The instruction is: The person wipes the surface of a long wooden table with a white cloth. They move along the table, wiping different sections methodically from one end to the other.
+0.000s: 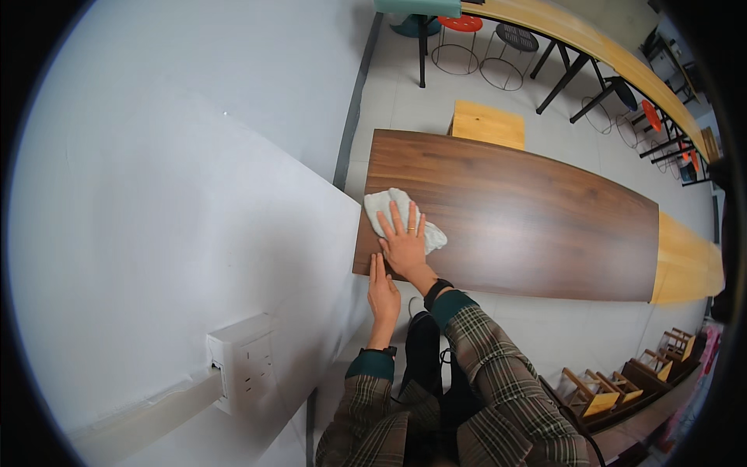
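A pale cloth (382,213) lies crumpled on the left end of a dark wood-grain table (525,222). My right hand (404,242) rests flat on the cloth with its fingers spread, pressing it against the tabletop. A ring is on one of its fingers and a black band on the wrist. Just below and to the left, my left hand (383,295) touches the table's near edge with its fingertips. Its fingers are extended and close together, and nothing shows in it.
A white wall with a power socket (254,362) stands close at the left. A yellow wooden stool (489,124) is behind the table. Round stools (460,23) stand under a long table (618,49) farther back. Small wooden stools (601,403) are at lower right.
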{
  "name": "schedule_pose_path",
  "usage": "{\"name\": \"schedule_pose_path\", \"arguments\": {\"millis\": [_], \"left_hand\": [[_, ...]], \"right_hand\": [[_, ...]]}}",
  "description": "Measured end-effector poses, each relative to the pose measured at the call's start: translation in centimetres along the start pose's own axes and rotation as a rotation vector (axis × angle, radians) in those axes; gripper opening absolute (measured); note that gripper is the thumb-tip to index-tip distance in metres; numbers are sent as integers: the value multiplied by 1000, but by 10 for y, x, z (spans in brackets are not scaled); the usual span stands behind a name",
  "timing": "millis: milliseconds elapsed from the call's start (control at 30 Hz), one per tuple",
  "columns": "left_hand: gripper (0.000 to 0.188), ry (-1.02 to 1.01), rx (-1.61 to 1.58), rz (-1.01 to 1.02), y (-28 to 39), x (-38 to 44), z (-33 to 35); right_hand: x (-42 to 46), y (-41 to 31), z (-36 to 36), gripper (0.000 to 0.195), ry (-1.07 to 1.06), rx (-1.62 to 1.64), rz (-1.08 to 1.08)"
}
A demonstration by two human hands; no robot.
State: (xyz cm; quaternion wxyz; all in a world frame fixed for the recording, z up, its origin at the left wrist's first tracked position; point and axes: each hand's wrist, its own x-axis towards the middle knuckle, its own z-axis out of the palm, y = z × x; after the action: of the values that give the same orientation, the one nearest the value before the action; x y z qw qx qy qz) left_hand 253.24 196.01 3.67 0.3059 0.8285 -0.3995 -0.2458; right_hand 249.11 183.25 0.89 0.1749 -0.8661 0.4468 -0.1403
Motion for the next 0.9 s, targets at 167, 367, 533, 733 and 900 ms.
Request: {"name": "schedule_pose_path", "arguments": {"millis": [167,367,533,733,900], "left_hand": [[56,122,-44,10,-16,-3,-20],[52,219,-69,43,-16,-4,-30],[53,265,-58,112,-13,5,-35],[47,192,-39,140,-1,6,-31],[42,56,-9,238,2,14,-21]], "right_hand": [[-3,-37,12,72,-10,6,19],[-33,-49,27,76,-14,-12,12],[-55,-62,39,72,14,-109,-40],[-85,-55,32,60,22,-99,-123],[-104,-22,7,56,-74,-100,-249]]}}
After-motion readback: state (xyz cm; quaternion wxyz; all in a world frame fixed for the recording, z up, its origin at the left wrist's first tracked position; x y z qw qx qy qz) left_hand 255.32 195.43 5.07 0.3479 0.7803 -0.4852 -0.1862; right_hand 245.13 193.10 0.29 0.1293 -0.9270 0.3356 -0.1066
